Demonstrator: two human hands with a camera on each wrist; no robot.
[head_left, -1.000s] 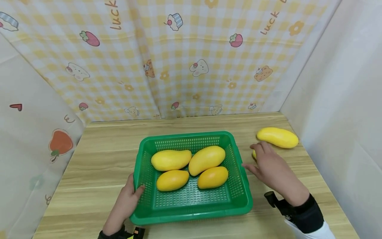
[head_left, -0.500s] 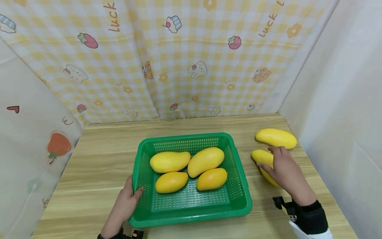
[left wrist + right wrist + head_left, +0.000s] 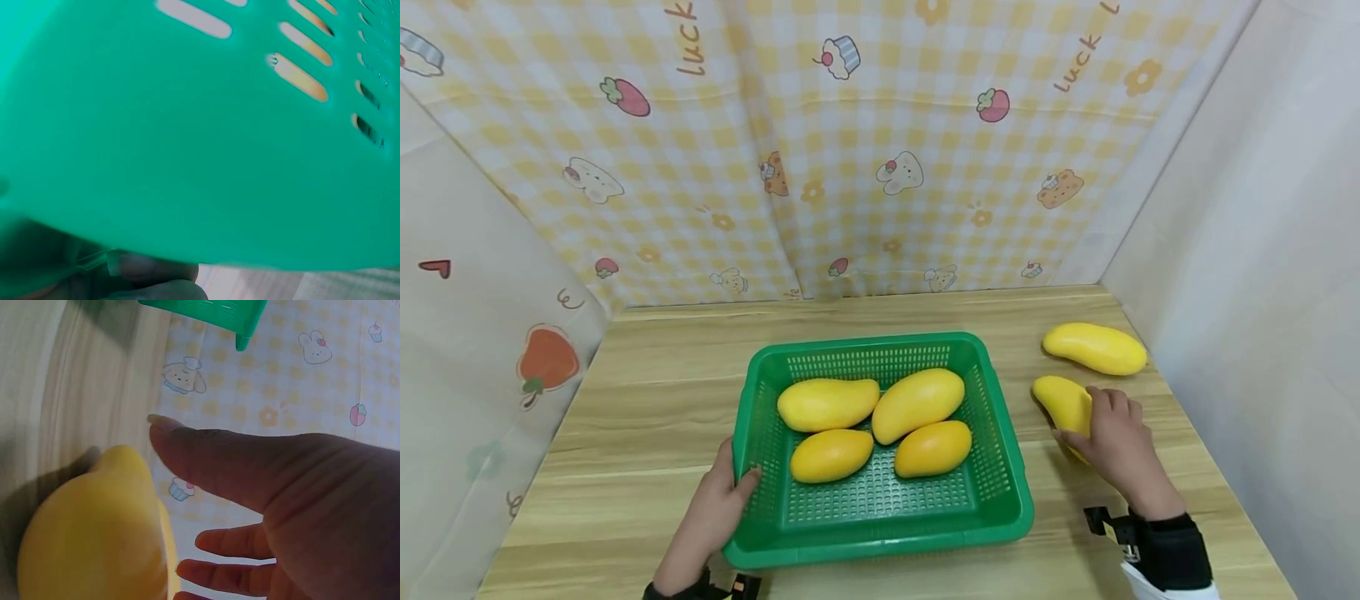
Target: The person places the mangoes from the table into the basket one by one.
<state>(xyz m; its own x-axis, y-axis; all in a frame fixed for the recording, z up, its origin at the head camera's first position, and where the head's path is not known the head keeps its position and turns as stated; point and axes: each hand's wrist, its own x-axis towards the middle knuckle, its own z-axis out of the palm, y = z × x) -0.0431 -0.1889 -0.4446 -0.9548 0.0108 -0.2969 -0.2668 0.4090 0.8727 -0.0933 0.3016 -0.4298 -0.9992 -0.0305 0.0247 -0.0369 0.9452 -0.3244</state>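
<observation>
My left hand (image 3: pixel 715 500) grips the left rim of a green plastic basket (image 3: pixel 880 550), thumb over the inside and fingers outside. In the left wrist view the basket wall (image 3: pixel 187 156) fills most of the picture, with fingertips (image 3: pixel 153 269) below it. Inside the basket lie several yellow mangoes (image 3: pixel 827 404). To its right, my right hand (image 3: pixel 1123 446) is over a long yellow mango (image 3: pixel 1063 404) on the table. In the right wrist view, thumb and fingers (image 3: pixel 212 462) are spread and fairly straight beside this mango (image 3: pixel 94 537); firm contact cannot be made out.
Another long yellow mango (image 3: pixel 1096 348) lies farther back at the right, near the white side curtain (image 3: pixel 1247 317). The wooden table (image 3: pixel 647 375) meets a checked cloth (image 3: pixel 850 208) at the back. A white cloth (image 3: pixel 475 375) hangs at the left.
My right hand has moved right and toward me from the basket's edge, uncovering the nearer loose mango and coming down over it. My left hand stays on the basket rim.
</observation>
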